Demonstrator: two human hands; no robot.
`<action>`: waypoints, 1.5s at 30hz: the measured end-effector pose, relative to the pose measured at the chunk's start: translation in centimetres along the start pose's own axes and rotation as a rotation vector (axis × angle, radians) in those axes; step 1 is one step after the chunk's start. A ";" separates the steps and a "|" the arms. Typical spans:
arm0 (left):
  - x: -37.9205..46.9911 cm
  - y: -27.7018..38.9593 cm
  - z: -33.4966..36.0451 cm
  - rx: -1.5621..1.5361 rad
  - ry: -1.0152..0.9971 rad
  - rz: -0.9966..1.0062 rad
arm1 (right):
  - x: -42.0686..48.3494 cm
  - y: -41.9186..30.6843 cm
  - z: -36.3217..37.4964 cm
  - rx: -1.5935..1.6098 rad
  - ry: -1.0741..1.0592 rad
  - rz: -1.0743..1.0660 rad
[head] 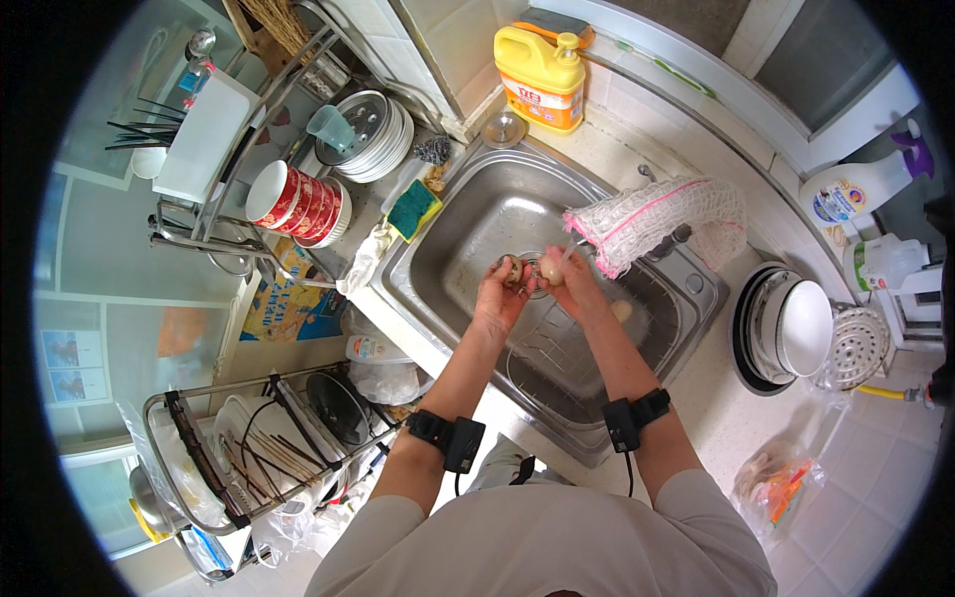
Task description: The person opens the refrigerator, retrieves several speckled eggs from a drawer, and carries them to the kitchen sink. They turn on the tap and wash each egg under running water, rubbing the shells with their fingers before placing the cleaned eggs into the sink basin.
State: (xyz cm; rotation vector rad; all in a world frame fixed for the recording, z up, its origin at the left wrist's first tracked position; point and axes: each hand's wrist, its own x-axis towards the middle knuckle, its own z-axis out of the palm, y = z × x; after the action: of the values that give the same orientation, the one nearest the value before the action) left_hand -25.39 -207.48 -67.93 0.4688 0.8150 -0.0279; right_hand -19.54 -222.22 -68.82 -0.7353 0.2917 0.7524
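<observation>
Over the stainless steel sink [477,231], my left hand [501,295] holds a round, dark-mottled egg-shaped thing [512,271]. A smooth, pale egg-shaped thing [550,270] is in the grip of my right hand [571,280], under a thin stream of water [569,250]. Both hands are close together above the drain [534,283]. Another pale, rounded thing [621,310] lies in the basin, right of my right wrist. A wire rack [548,357] rests in the near part of the basin. Whether the round things are eggs or potatoes is not clear.
White mesh cloth with pink stitching [656,213] hangs over the faucet [671,240]. A green-yellow sponge [414,210] lies at the sink's left rim. Stacked plates [384,145], red bowls [298,200], a yellow detergent jug [541,82] and white bowls [802,328] stand around it.
</observation>
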 end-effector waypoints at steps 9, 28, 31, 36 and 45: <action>-0.3 0.0 0.1 0.011 -0.007 -0.001 | 0.0 0.4 0.0 0.064 0.011 -0.017; -0.7 -0.2 0.1 0.001 0.001 -0.003 | -0.3 0.1 -0.2 0.074 -0.029 0.028; -0.7 -0.2 0.1 0.006 0.011 0.000 | -0.1 0.0 0.0 0.044 0.037 0.075; -0.7 -0.2 0.1 0.016 0.017 0.007 | -0.3 -0.2 0.5 0.032 0.046 0.065; -0.3 0.1 -0.1 0.017 -0.023 0.001 | -0.2 0.2 0.7 -0.062 -0.095 -0.086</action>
State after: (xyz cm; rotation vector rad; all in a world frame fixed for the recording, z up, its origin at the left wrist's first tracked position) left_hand -25.69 -207.38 -67.73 0.4839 0.7923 -0.0392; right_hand -19.81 -221.75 -68.33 -0.7632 0.1504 0.7153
